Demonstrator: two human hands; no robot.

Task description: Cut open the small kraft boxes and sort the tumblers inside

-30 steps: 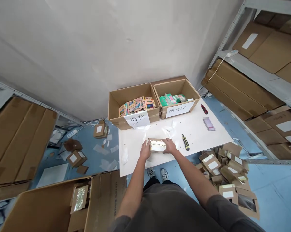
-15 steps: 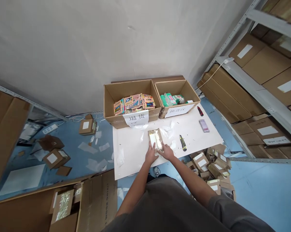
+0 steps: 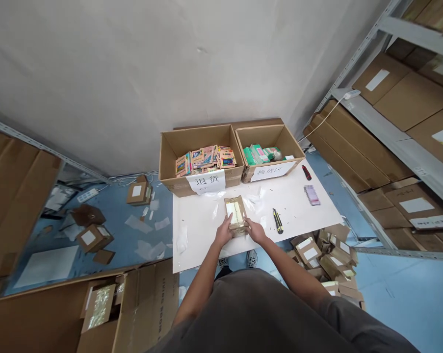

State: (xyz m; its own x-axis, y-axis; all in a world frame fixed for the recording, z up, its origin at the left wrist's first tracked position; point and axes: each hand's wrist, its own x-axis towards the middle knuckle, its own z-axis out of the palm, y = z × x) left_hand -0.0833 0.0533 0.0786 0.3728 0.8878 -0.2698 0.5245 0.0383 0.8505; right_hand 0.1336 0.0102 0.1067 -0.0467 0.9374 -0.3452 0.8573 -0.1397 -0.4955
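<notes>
A small taped cardboard box with a white label on top is held between both hands over the near part of the white table. My left hand grips its left side, the thumb lying on the top near the label. Against the right side, my right hand closes on the near right corner. A black and yellow box cutter lies to the right of my right hand. Scraps of clear plastic lie just behind the box.
At the back stand two open cartons with paper signs: one holds colourful packets, the other green boxes. A red tool lies at the right. Cardboard boxes are heaped on the floor, near a loaded shelf.
The box has tilted up at its near end, showing more of its front side. My hands have moved from its near edge to its two sides. The camera view has shifted slightly.
</notes>
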